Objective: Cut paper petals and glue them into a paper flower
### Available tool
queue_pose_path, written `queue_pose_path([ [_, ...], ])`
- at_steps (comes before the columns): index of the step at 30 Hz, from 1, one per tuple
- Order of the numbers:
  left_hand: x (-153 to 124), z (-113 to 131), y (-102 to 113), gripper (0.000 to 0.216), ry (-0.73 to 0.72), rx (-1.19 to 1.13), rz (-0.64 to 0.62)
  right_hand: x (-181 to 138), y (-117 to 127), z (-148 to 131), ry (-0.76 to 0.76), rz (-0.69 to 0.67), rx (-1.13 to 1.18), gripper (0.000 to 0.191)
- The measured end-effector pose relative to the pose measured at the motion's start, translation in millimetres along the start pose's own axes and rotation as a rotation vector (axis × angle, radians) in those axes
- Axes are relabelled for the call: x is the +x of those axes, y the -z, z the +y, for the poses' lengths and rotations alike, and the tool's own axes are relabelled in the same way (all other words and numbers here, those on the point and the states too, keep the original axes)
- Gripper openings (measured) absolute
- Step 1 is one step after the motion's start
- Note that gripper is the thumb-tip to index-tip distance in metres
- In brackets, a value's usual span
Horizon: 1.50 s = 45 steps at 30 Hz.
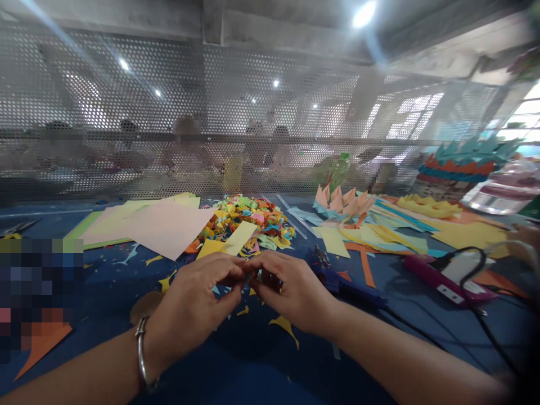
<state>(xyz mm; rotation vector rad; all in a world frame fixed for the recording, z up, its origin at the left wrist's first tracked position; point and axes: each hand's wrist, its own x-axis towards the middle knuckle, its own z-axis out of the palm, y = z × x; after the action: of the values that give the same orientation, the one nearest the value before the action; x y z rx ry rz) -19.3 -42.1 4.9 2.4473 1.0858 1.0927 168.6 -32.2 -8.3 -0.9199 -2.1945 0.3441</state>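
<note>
My left hand (202, 301) and my right hand (291, 287) meet fingertip to fingertip above the blue table. Both are closed in a pinch, and whatever lies between the fingers is too small and hidden to make out. Just beyond them rest a pale yellow paper strip (240, 237) and a heap of small folded, coloured paper bits (248, 216). A dark blue glue gun (354, 289) with a cord lies beside my right hand. Yellow paper scraps (284, 328) are scattered below and around the hands.
Large pastel paper sheets (164, 222) are stacked at the back left. Spiky folded-paper strips (343, 202) and cut strips lie back right, near a purple power strip (447, 281) with cables. A perforated metal screen (236, 124) closes the far edge. A water bottle (504, 188) lies right.
</note>
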Motion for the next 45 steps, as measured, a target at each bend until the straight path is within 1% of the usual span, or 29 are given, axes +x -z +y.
queue_pose_path([
  [5,0,1,0,0.013,0.027,-0.042,0.037,0,0,-1,0.005,0.021,0.014,0.015],
  [10,0,-1,0,0.014,0.029,-0.018,0.039,0,0,-2,-0.006,0.022,0.021,0.016],
  [16,1,1,0,0.018,0.038,-0.008,0.01,2,1,-4,-0.015,0.014,0.018,0.015],
  [19,1,0,-1,0.018,0.021,0.016,0.029,2,0,-4,-0.016,0.014,0.024,0.016],
  [22,0,-3,-1,0.012,-0.021,0.06,0.053,1,-1,-3,-0.032,0.007,0.012,0.014],
  [25,-1,-4,-1,0.009,-0.057,0.102,0.054,0,-2,-3,-0.019,0.019,0.016,0.013],
  [29,1,-3,-1,0.011,-0.044,0.123,0.028,1,0,-4,-0.022,0.011,0.016,0.014],
  [32,2,-3,-2,0.014,-0.009,0.095,-0.009,2,0,-5,-0.032,0.002,0.002,0.012],
  [36,3,-3,-2,0.015,0.101,0.008,-0.066,2,-1,-4,-0.038,-0.004,-0.009,0.013],
  [42,4,-6,-4,0.007,0.271,-0.105,-0.082,1,-2,-2,-0.031,-0.007,0.027,0.016],
  [45,3,-9,-7,0.006,0.309,-0.185,-0.087,1,-3,-3,-0.04,-0.017,0.029,0.017],
])
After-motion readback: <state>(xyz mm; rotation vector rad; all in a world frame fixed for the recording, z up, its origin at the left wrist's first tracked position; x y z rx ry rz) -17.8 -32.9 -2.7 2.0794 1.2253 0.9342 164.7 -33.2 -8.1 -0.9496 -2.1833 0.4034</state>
